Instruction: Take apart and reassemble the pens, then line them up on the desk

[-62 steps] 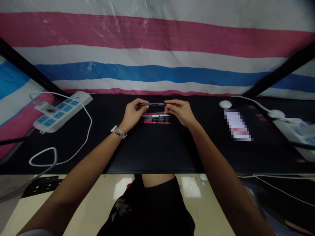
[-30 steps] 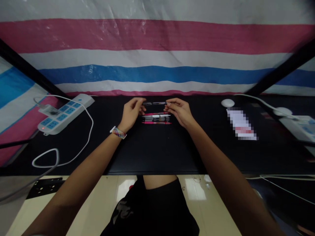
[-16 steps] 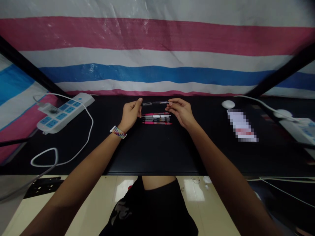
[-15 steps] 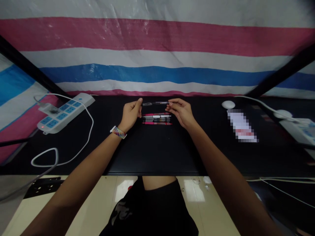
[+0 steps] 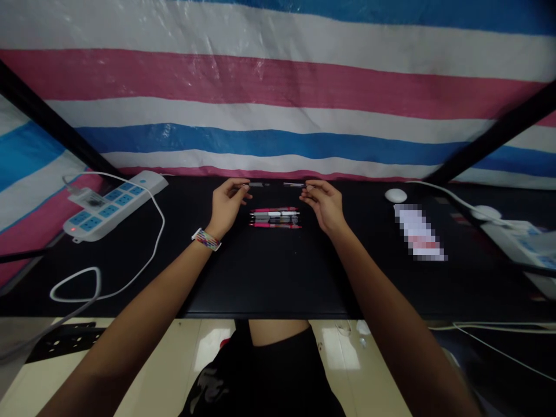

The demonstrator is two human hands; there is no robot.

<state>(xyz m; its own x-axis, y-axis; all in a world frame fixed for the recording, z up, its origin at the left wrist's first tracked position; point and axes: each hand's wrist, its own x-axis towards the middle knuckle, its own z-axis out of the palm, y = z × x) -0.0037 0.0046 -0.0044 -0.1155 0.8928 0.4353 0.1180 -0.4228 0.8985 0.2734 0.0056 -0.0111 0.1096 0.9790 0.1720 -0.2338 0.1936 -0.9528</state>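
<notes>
My left hand [image 5: 226, 204] pinches a short dark-grey pen piece [image 5: 258, 184], which looks like a cap, between thumb and fingertips. Opposite it, my right hand [image 5: 324, 204] has its fingertips closed on a pen [image 5: 294, 185], whose slim pale end points left. A gap separates the two pieces, and they lie roughly in line just above the black table. Below them, between my hands, several pens lie side by side: a red one [image 5: 273, 209] at the back, a white-and-grey one [image 5: 275, 214], darker ones, and another red one [image 5: 275, 226] in front.
A white power strip [image 5: 115, 208] with a plug and looping white cable [image 5: 160, 231] occupies the table's left. On the right are a white mouse-like object [image 5: 395, 196], a blurred-out packet [image 5: 419, 231] and another power strip [image 5: 516, 240]. Striped sheeting [image 5: 278, 110] hangs behind.
The pen that spanned both hands has come apart into two pieces. My hands have moved slightly away from each other. The view has tilted up a little.
</notes>
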